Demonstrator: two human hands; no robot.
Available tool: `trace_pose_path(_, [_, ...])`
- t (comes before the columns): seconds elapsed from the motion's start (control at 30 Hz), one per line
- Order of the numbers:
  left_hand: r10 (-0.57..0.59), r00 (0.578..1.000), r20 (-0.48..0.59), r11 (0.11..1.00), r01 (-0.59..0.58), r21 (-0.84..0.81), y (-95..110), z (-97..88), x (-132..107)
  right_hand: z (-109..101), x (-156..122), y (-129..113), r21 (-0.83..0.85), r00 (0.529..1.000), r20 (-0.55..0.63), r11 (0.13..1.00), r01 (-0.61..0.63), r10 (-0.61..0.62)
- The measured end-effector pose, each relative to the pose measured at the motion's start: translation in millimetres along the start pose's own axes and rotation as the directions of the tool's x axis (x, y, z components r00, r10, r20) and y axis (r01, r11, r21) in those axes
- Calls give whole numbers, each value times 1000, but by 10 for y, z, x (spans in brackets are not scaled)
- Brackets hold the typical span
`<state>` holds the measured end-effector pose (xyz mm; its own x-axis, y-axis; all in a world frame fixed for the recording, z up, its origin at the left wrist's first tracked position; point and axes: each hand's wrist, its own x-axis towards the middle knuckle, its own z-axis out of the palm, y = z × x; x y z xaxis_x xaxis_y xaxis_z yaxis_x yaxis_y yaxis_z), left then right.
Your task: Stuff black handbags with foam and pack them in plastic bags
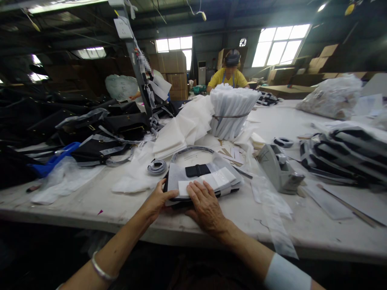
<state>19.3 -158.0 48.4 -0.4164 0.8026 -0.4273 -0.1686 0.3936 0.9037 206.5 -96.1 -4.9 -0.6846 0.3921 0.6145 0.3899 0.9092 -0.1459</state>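
Observation:
A flat handbag, partly covered in thin whitish wrapping, lies on the table in front of me. Its wrapped handle arches away from me, and a black strap tab shows on its top face. Across the near part of the bag lies a folded white foam sheet. My left hand grips the bag's near left corner, thumb on top and fingers along the side. With fingers stretched out, my right hand rests flat on the foam sheet; its thumb is at the bag's near edge.
A coiled wrapped strap sits left of the bag. Behind stand white foam sheets and a tied foam bundle. A grey tape dispenser is to the right, black bags pile left, and a person in yellow stands opposite.

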Motion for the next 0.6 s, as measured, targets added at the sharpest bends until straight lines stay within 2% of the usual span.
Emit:
trace_pose_path(0.23, [-6, 1000, -17, 995, 5, -99, 22, 73, -4, 44, 5, -9, -68, 990, -140, 998, 10, -20])
trace_pose_path(0.4, [22, 999, -30, 992, -25, -123, -82, 45, -12, 63, 26, -18, -77, 987, -151, 996, 42, -54])
trace_pose_path(0.43, [54, 998, -32, 993, -57, -101, -122, 17, 2, 61, 31, -17, -76, 986, -151, 996, 53, -64])
trace_pose_path(0.5, [197, 979, -49, 980, -195, 33, -210, -57, 21, 54, 38, -9, -64, 984, -150, 995, 82, -91])
trace_pose_path(0.53, [303, 951, -62, 944, -291, 157, -249, -94, 12, 51, 40, -3, -55, 984, -146, 994, 98, -105])
trace_pose_path(0.57, [425, 902, -77, 869, -382, 316, -280, -126, -16, 49, 40, 2, -47, 983, -141, 993, 112, -117])
trace_pose_path(0.6, [551, 831, -80, 747, -449, 490, -301, -147, -65, 48, 40, 8, -41, 982, -137, 992, 122, -127])
